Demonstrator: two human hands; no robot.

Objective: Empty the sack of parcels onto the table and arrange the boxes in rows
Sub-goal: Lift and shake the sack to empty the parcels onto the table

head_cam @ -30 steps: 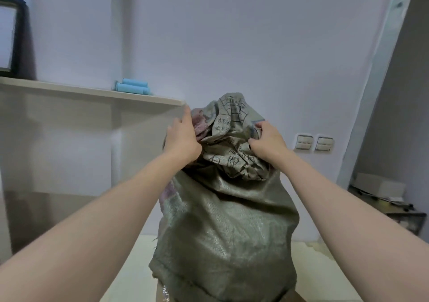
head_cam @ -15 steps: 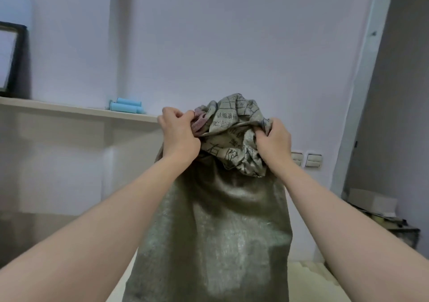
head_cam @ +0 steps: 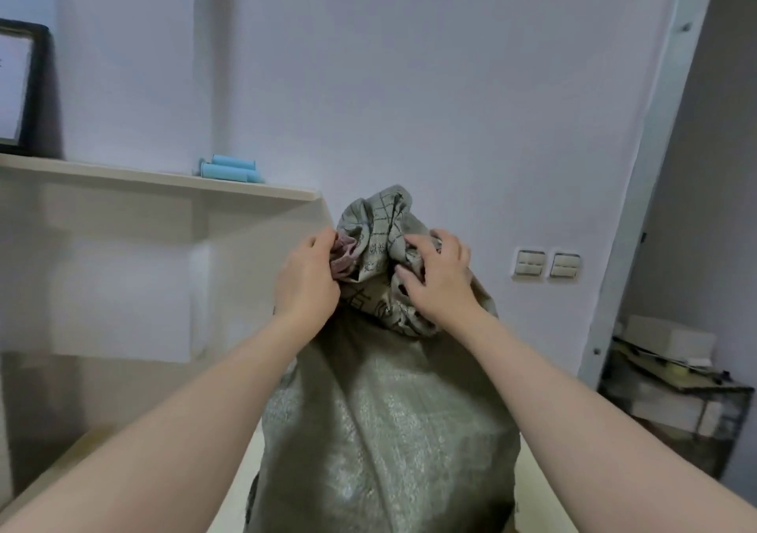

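Woven grey-green sack (head_cam: pixel 381 430) upright at centre, its base out of view, pale table (head_cam: pixel 545 495) alongside. Left hand (head_cam: pixel 305 282) and right hand (head_cam: pixel 438 278) both grip its bunched top, fingers curled into the folds.

Forearms bare right to the frame edge; left hand (head_cam: pixel 307 282) and right hand (head_cam: pixel 440 280) also bare, uncovered.

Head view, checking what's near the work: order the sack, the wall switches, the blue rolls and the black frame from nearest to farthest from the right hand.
1. sack: its bunched top is in the grip of the right hand.
2. wall switches: to the hand's right, behind it.
3. blue rolls: up left, on the shelf.
4. black frame: far left end of the shelf.
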